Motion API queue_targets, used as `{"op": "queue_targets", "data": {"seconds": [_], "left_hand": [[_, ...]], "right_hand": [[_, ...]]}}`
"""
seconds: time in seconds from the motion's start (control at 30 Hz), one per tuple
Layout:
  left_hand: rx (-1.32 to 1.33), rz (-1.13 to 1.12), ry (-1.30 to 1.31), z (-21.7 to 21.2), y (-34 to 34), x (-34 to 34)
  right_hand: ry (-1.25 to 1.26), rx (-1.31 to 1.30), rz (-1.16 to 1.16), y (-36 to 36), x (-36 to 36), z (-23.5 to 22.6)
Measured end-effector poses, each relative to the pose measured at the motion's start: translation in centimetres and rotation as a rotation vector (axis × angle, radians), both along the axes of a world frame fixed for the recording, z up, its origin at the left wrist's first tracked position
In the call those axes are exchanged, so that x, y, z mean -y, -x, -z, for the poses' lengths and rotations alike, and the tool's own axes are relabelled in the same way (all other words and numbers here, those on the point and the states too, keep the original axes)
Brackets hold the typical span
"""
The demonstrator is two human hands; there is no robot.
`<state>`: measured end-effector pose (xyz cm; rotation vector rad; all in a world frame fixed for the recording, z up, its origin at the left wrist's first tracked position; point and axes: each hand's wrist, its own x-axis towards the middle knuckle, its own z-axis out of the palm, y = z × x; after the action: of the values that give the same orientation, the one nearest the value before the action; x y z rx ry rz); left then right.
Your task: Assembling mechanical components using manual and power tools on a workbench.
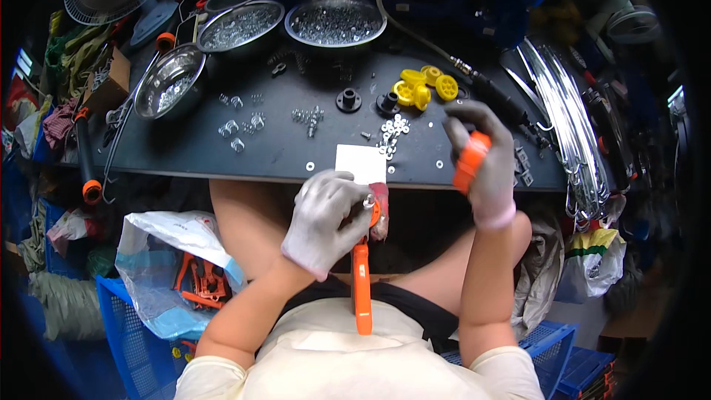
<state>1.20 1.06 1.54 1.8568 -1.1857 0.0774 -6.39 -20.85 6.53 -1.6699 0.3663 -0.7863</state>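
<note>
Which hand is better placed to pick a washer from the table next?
Right, probably. The right hand hovers over the table beside the washers, though it grips an orange part. The left hand is below the edge, holding the orange handle.

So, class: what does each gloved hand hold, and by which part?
The left hand grips the top end of a long orange handle piece. The right hand wraps around the middle of a shorter orange piece.

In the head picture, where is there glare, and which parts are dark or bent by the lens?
In the head view, glare shines on the steel bowls and the chrome wire bundle. The corners are black, and the table edge bows from fisheye distortion. The left hand and right hand are evenly lit and sharp.
</note>
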Motion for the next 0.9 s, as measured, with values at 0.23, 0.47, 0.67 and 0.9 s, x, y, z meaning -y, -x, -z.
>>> {"op": "queue_targets", "data": {"seconds": [0.23, 0.47, 0.67, 0.9], "left_hand": [[-0.061, -0.093, -0.061, -1.4, 2.0, 0.3], [-0.218, -0.079, -0.018, 1.9, 2.0, 0.2], [-0.260, -0.043, 0.017, 2.0, 0.9, 0.0], [-0.192, -0.037, 0.016, 2.3, 0.7, 0.6]], "right_hand": [[0.881, -0.924, 0.030, -17.7, 10.7, -0.5], [0.966, -1.062, -0.034, -22.6, 12.2, 3.0], [0.828, -0.957, -0.039, -17.9, 11.0, -0.6], [0.702, -0.614, -0.070, -13.3, 13.3, 1.8]]}}
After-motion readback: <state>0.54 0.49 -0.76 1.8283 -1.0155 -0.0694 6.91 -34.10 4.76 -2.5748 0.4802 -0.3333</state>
